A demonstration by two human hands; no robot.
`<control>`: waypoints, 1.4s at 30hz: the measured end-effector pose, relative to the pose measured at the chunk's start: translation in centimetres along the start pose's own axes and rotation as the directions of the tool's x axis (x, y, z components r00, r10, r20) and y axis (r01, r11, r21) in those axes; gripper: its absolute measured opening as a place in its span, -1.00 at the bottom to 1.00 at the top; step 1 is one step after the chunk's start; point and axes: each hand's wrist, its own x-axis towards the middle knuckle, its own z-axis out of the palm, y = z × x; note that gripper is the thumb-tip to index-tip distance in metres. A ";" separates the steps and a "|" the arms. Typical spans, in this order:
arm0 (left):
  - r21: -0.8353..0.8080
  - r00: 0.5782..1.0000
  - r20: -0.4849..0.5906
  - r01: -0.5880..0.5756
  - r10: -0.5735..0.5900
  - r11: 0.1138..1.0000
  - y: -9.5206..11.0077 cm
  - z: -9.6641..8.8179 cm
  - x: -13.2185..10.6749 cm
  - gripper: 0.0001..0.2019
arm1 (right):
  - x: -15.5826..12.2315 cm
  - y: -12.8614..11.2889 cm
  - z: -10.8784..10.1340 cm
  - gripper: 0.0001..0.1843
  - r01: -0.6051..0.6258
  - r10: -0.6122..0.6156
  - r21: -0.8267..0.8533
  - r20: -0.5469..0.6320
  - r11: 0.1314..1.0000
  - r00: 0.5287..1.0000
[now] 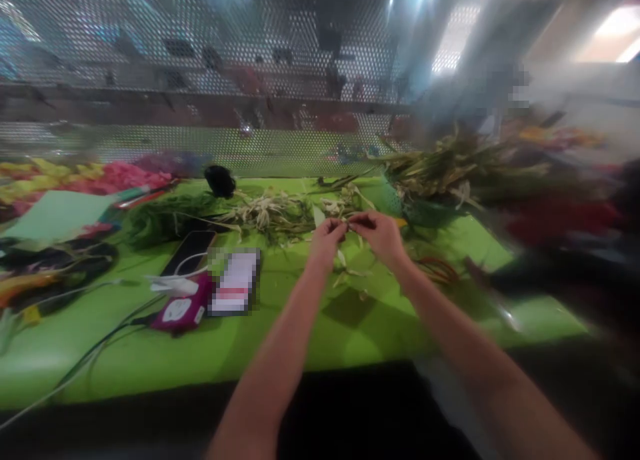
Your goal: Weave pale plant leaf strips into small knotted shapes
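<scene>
Both hands meet over the green table (280, 340), fingertips pinched close together. My left hand (329, 237) is closed, a pale leaf strip standing up beside its fingers. My right hand (377, 233) is closed too, its thumb and forefinger almost touching the left ones. Whatever lies between the fingertips is too small and blurred to name. Below the hands hang or lie several thin pale leaf pieces (345, 270). Just behind them spreads a heap of dried plant strips (270, 210).
A green basket (425, 210) heaped with dried stalks stands to the right. Left are a phone with a lit screen (234, 283), a dark phone (193, 250), a purple box (183, 310) with cables, and green netting (160, 217). A perforated metal screen (300, 140) closes the back.
</scene>
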 end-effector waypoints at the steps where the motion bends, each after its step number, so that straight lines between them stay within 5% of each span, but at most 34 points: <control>1: 0.006 1.000 -0.003 -0.002 0.002 1.000 0.0 0.0 -0.1 -0.81 | 0.0 0.1 -0.1 -0.80 0.000 0.000 0.002 0.011 1.000 1.000; 9: 0.037 0.995 0.065 0.072 -0.074 0.997 0.1 0.3 -0.7 -0.85 | -0.9 0.7 -1.2 -0.94 0.093 -0.100 -0.250 -0.013 0.964 0.995; 13: 0.332 0.975 0.212 -0.014 -0.061 0.943 1.7 -1.5 -0.5 -0.74 | -0.4 1.3 -2.5 -0.95 0.099 -0.125 -0.284 -0.077 0.954 0.989; 16: 0.680 0.929 0.363 -0.207 -0.077 0.703 3.2 -3.6 -0.4 -0.76 | 0.2 1.9 -3.2 -0.94 0.054 -0.080 -0.201 -0.123 0.978 0.989; 18: 0.805 0.865 0.451 -0.290 -0.218 0.517 3.6 -4.4 -0.5 -0.75 | 0.4 2.0 -3.4 -0.94 0.038 -0.057 -0.146 -0.131 0.989 0.990; 21: 0.886 0.795 0.445 -0.324 -0.412 0.331 3.4 -4.4 -0.7 -0.73 | 0.5 1.8 -3.4 -0.94 0.040 -0.051 -0.085 -0.133 0.996 0.990; 26: 0.921 0.809 0.391 -0.344 -0.440 0.184 2.5 -2.9 -0.9 -0.86 | 0.7 1.4 -3.4 -0.93 0.027 -0.025 0.016 -0.136 0.999 0.990; 30: 0.906 0.956 0.287 -0.247 -0.069 0.343 2.6 -2.7 -0.7 -0.90 | 0.8 0.8 -3.4 -0.88 -0.044 0.060 0.159 -0.093 0.986 0.994; 33: 0.815 0.963 0.125 -0.237 0.240 0.529 2.7 -2.5 -0.5 -0.88 | 0.5 0.3 -3.3 -0.85 -0.107 0.110 0.256 -0.001 0.961 0.994; 37: 0.654 0.962 0.063 -0.241 0.266 0.717 2.2 -1.9 -0.4 -0.83 | 0.2 0.1 -2.6 -0.80 -0.120 0.097 0.260 0.102 0.958 0.990; 42: 0.369 0.984 0.119 -0.166 0.131 0.914 1.0 -1.3 -0.4 -0.71 | -0.1 0.5 -1.9 -0.75 -0.055 0.032 0.229 0.101 0.972 0.994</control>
